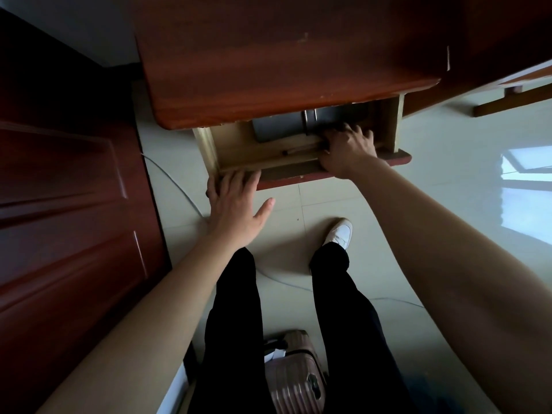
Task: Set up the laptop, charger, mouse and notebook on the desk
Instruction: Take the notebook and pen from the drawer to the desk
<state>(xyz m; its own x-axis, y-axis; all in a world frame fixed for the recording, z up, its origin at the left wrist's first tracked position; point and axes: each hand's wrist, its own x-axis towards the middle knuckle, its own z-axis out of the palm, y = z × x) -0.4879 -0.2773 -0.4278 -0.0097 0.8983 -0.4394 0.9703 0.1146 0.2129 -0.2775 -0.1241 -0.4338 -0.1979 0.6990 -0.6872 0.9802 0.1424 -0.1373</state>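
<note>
The drawer (298, 156) under the desk (268, 70) stands pulled out, and the step in hand looks to be getting the first item out of it. The left hand (236, 204) lies flat on the drawer's front edge near its left corner, fingers together and extended, thumb splayed out to the side, gripping nothing. The right hand (346, 150) reaches over the front edge into the right part of the drawer, fingers spread and curled down onto something dark; whether they have closed on it cannot be told, as the hand hides what is under it. A flat dark-grey slab, probably the laptop (277, 127), lies at the back of the drawer, half under the desk's edge; a thin stick-like thing (298, 149), perhaps a pencil, lies along the drawer floor nearer the front. Charger, mouse and notebook cannot be picked out. To do this well, the left hand should brace the drawer so it neither slides shut nor tips, the drawer may need drawing out further to free the laptop, and the slab is best lifted level with both hands. The desk top is bare, so nothing is yet set up. A pink suitcase (294, 380) stands on the floor (448, 189) between the legs. No brand, label or writing can be read anywhere.
</note>
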